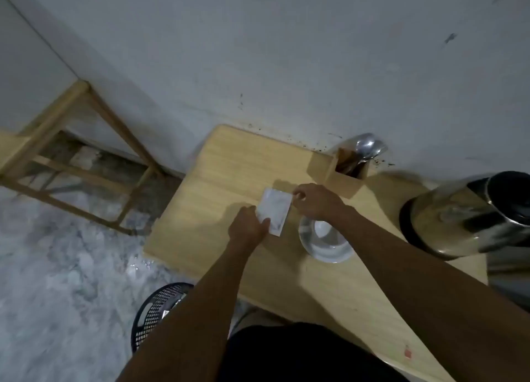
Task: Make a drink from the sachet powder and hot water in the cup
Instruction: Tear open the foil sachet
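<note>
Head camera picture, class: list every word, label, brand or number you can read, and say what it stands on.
None can be read.
Sachet: faint grey marks, too blurred.
Red sticker on the table: too small.
Kettle, cup: no text visible.

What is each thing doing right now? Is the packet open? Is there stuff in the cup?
Sachet: held above the table by both hands, looks still sealed.
Left hand: pinching the sachet's lower corner.
Right hand: pinching its top corner.
Cup: upright on the table; contents unclear.
Kettle: standing at the right; lid state unclear.
</note>
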Demonstrator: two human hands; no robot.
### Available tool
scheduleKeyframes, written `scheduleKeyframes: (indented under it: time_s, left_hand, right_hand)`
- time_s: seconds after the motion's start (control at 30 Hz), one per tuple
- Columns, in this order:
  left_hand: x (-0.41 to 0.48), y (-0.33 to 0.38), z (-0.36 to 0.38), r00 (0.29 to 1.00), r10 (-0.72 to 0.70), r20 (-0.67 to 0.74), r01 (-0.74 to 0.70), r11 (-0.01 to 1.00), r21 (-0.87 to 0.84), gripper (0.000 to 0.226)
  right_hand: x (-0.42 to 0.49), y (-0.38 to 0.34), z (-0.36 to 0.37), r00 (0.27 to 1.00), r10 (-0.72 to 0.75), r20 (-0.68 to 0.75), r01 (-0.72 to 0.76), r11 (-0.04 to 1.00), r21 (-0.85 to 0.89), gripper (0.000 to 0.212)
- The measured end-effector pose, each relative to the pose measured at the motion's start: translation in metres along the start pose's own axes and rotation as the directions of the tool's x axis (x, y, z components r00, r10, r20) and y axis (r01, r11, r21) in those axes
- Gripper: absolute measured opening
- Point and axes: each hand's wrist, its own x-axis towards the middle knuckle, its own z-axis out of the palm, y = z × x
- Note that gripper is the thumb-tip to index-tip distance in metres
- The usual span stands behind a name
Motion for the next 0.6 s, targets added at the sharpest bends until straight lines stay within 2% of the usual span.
scheduleKeyframes:
  time_s: [0.1, 0.17, 0.37, 0.47, 0.6]
  left_hand:
    - [0.009, -0.011, 0.003, 0.999, 0.039, -0.023, -0.037, 0.993, 0.110, 0.042]
    - [0.007, -0.015, 0.005, 0.997, 0.060, -0.044, -0.053, 0.989, 0.136, 0.032]
    - [0.008, -0.021, 0.010, 0.990, 0.117, -0.082, -0.104, 0.984, 0.145, 0.033]
    - [0.009, -0.021, 0.010, 0.987, 0.132, -0.093, -0.117, 0.982, 0.147, 0.032]
    - [0.010, -0.023, 0.008, 0.989, 0.125, -0.083, -0.117, 0.989, 0.096, 0.029]
  right_hand:
    - [0.020, -0.005, 0.011, 0.995, 0.088, 0.055, -0.083, 0.992, -0.091, 0.039]
    - [0.029, -0.006, 0.018, 0.989, 0.129, 0.069, -0.123, 0.989, -0.083, 0.036]
    - [0.050, -0.009, 0.036, 0.987, 0.158, 0.008, -0.156, 0.983, -0.101, 0.044]
    - [0.056, -0.014, 0.045, 0.982, 0.188, -0.010, -0.188, 0.982, -0.028, 0.039]
    - [0.057, -0.018, 0.048, 0.967, 0.246, -0.071, -0.226, 0.950, 0.214, 0.024]
